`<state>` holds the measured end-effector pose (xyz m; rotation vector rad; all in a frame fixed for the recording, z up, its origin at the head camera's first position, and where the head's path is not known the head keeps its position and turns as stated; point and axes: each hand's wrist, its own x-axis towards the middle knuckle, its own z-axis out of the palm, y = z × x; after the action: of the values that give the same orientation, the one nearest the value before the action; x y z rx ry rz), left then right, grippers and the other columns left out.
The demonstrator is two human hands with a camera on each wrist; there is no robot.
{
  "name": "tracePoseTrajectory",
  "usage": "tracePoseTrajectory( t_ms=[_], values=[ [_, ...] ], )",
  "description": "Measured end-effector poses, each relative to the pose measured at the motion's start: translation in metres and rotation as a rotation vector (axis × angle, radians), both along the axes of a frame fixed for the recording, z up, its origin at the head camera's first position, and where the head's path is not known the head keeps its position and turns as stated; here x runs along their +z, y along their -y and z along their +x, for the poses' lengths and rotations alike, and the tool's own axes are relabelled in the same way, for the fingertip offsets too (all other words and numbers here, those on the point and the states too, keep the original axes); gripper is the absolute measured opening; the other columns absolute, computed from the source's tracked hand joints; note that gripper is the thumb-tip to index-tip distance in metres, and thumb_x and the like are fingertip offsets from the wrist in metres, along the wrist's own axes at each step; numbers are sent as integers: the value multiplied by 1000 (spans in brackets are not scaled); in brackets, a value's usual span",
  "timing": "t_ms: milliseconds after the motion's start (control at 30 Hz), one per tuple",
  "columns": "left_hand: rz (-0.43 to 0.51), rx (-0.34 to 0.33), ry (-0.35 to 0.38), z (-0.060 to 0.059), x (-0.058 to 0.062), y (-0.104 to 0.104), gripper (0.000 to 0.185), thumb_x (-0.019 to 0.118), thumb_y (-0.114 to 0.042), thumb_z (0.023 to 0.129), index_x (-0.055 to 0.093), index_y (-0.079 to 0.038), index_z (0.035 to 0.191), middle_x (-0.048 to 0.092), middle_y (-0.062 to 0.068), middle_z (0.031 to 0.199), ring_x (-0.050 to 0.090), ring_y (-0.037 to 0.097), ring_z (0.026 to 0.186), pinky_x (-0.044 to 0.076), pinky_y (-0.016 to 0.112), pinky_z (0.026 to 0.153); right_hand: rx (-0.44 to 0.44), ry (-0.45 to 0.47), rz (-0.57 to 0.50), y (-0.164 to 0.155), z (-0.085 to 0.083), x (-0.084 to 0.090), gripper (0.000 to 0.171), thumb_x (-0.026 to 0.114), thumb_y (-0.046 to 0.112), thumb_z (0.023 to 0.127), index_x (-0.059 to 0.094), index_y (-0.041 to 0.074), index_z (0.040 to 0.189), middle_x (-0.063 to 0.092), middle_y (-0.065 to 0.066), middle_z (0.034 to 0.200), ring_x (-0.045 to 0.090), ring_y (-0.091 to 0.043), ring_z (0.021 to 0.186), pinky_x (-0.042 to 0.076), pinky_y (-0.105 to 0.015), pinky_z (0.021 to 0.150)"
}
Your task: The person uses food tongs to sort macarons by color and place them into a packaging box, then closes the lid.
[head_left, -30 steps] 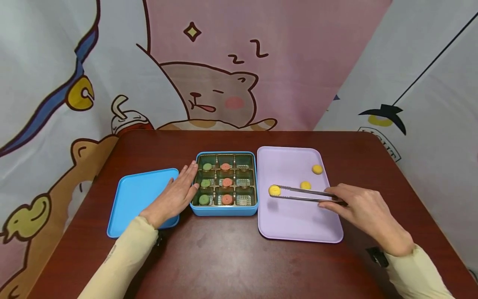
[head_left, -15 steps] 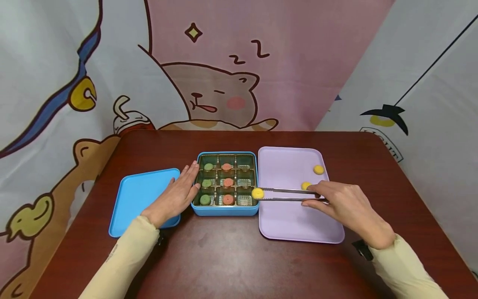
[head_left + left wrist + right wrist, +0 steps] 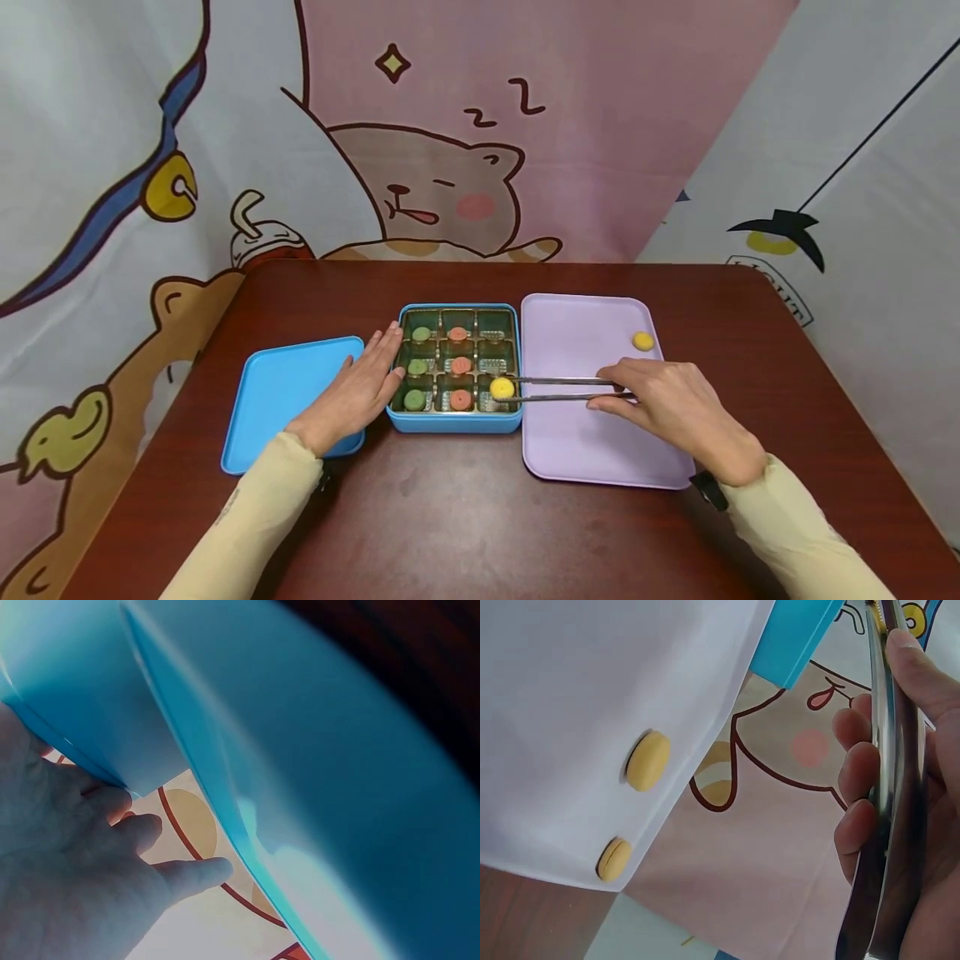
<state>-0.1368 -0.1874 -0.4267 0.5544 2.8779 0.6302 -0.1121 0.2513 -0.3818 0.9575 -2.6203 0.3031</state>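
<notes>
My right hand (image 3: 678, 412) grips metal tongs (image 3: 562, 381), whose tips pinch a yellow macaron (image 3: 502, 388) over the front right compartment of a blue box (image 3: 453, 423). Whether the macaron touches the compartment floor, I cannot tell. Green macarons (image 3: 414, 400) stand in the box's left column and orange-pink macarons (image 3: 461, 400) in its middle column. Straight-fingered, my left hand (image 3: 352, 400) rests against the box's left side. On the lilac tray (image 3: 600, 454) lie two yellow macarons, one (image 3: 642, 341) visible from the head, the other (image 3: 648, 760) only in the right wrist view.
Left of the box lies a blue lid (image 3: 281, 392), partly under my left forearm. The lilac tray stands close against the box's right side. All sit on a dark brown table (image 3: 450, 517), with a cartoon-printed cloth (image 3: 585, 125) behind its far edge.
My right hand has moved left, carrying the macaron in the tongs from above the lilac tray to the box's front right compartment. My left hand stays at the box.
</notes>
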Motion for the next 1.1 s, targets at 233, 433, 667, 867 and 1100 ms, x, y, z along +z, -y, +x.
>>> tracePoseTrajectory(
  t_ms=[233,433,667,867,1100],
  values=[
    [3,-2,4,-2,0,-2,65,36,-37,114,9,-10,168,2,5,174,7,35,159,12,73,118,0,23,17,2,-6,-2,36,86,46,81,79,15,99,72,9,81,53,-1,61,40,-22,46],
    [4,1,9,-1,1,-2,65,36,-36,114,9,-10,168,2,6,174,7,35,159,13,72,118,22,0,23,5,-7,-4,35,86,46,81,78,16,98,71,9,81,52,-1,59,38,-23,44],
    [6,1,5,-1,-2,-1,65,37,-35,114,9,-10,168,2,5,174,8,35,159,13,72,118,17,23,45,7,-7,-2,36,86,48,81,79,16,97,72,9,80,51,0,58,37,-21,43],
    [18,2,1,-2,-2,-1,65,36,-35,114,9,-10,168,2,5,174,7,35,159,14,71,119,21,17,48,7,-9,1,37,87,49,79,79,17,97,68,11,77,47,0,57,35,-23,43],
    [16,7,3,0,-2,1,66,36,-36,114,9,-10,168,3,6,174,7,35,159,14,71,119,-13,4,15,-1,-5,1,38,88,47,78,79,17,99,70,10,80,52,-2,59,38,-24,45]
  ],
)
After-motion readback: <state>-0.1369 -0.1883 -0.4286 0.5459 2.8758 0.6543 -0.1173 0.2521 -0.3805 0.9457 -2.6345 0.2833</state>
